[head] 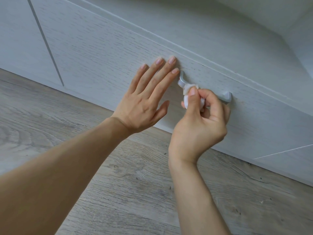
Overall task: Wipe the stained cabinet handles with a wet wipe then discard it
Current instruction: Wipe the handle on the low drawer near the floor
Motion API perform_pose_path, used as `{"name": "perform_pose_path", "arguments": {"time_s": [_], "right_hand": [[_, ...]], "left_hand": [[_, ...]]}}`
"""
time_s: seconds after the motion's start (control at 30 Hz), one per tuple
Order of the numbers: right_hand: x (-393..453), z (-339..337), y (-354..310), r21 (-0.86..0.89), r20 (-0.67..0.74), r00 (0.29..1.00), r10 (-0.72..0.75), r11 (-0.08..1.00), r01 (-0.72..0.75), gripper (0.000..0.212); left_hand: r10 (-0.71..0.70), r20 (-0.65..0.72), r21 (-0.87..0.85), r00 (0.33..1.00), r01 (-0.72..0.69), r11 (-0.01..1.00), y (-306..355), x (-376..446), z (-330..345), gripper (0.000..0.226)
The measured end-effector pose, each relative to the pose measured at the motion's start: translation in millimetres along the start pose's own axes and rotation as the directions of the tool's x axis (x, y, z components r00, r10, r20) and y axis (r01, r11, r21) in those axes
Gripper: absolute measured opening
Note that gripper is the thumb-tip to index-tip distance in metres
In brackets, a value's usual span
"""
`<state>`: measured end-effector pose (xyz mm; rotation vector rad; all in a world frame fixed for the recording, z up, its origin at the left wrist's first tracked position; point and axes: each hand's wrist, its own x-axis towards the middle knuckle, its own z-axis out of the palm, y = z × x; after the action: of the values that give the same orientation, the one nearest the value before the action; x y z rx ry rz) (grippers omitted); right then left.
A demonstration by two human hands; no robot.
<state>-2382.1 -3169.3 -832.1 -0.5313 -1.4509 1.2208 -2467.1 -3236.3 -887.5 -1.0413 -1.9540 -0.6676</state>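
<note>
Head view, the only one here: a low grey wood-grain drawer front [118, 53] is seen from above, with grey plank floor [50, 116] below it. A silvery bar handle [225, 96] is mounted on the front, and that's where the action is. The wet wipe [187, 96] is bunched into a small white wad and pressed against the left part of the handle, just right of its left post. It's pinched by the right hand [201, 119], thumb on top, the other fingers curled behind and partly wrapped round the bar. The left hand [145, 97] is laid flat on the drawer front just beside the handle's left end, fingers straight and spread, nothing held, probably to keep the drawer braced.

Handling guess: the wipe looks soft, light and limp, likely a bit slippery when damp, so it's best kept wadded and pinched firmly, otherwise it could slide off the smooth metal. The handle looks stiff and fixed, so it can be rubbed hard and gripped round the bar.

No brands, labels or writing can be made out anywhere. Stains on the handle can't really be told from here.
</note>
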Motion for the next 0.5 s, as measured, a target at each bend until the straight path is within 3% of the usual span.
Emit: {"name": "perform_pose_path", "arguments": {"time_s": [0.2, 0.37, 0.5], "right_hand": [[8.7, -10.6, 1.2, -0.042, -0.013, 1.000, -0.027, 0.999, 0.026, 0.008], [2.8, -2.3, 1.8, -0.038, -0.033, 0.997, -0.064, 0.997, 0.062, 0.024], [1.9, 2.3, 4.1, -0.046, -0.077, 0.995, -0.056, 0.998, 0.053, 0.016]], "left_hand": [[-0.001, -0.005, 0.014, 1.000, 0.002, 1.000, 1.1, -0.2, 1.5, 0.061], [0.009, -0.012, 0.009, 1.000, -0.009, 1.000, -0.7, -0.8, 1.2, 0.061], [0.013, -0.014, 0.027, 1.000, -0.012, 1.000, -3.2, -1.2, 1.5, 0.061]]}}
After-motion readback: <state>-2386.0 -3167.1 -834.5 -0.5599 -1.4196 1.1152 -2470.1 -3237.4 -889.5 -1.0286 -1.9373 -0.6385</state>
